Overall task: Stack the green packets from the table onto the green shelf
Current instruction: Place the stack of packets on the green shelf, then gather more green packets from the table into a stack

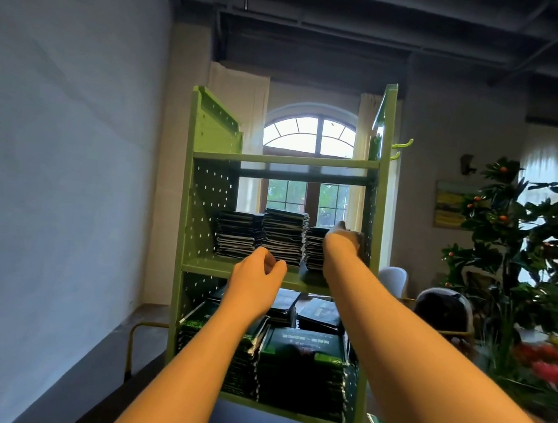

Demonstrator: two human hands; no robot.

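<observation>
On the middle board of the green perforated metal shelf (203, 267), the right hand (343, 238) is resting atop the shortest stack of flat dark-green packets (315, 249), at three o'clock of its neighbours, probably levelling it, its grip hidden, while the left hand (257, 274), fingers loosely curled, is holding nothing.

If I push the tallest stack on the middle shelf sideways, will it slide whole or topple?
Likely shears rather than slides whole: the tallest stack is many thin loose packets with ragged edges. The left stack and right stack close beside it would probably catch a spill.
</observation>
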